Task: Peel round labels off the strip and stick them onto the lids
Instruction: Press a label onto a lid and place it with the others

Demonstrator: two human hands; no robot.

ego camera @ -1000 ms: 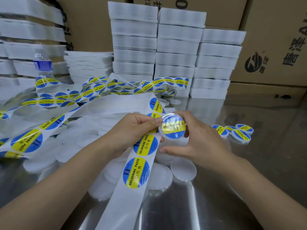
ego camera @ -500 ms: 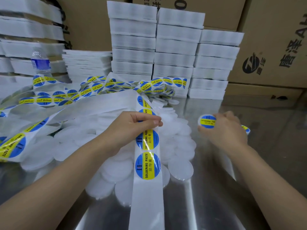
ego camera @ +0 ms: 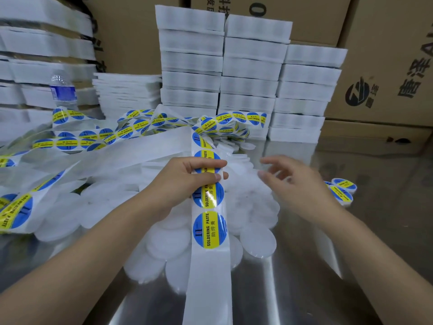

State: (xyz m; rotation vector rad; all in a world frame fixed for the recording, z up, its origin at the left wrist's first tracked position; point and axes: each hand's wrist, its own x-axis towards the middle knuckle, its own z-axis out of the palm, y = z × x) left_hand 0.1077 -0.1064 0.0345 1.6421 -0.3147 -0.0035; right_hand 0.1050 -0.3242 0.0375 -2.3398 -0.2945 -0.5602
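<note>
**Left hand on the strip, right hand free over the lids**

At the near edge of the steel counter [ego camera: 293, 289], the white backing of the label strip [ego camera: 208, 277] runs toward the viewer, bare in its nearest stretch. A little farther along it carries a round blue-and-yellow label [ego camera: 209, 229] reading SOLDERING PASTE, with more labels above it. The left hand [ego camera: 185, 179] is curled round the strip and pinches it across one label between thumb and fingers.

The strip lies over a heap of plain white lids [ego camera: 168, 240] in the middle of the counter. The right hand [ego camera: 297, 184] hovers over the heap's right side, fingers loosely spread and holding nothing. Toward the right edge, a few labelled lids [ego camera: 343, 190] sit together, apart from the heap.

Beyond the hands, the strip tangles in loops toward the left edge. Along the far edge stand stacks of white packs [ego camera: 250, 73], with a water bottle [ego camera: 62, 90] at the far left and cardboard boxes [ego camera: 386, 66] behind.
</note>
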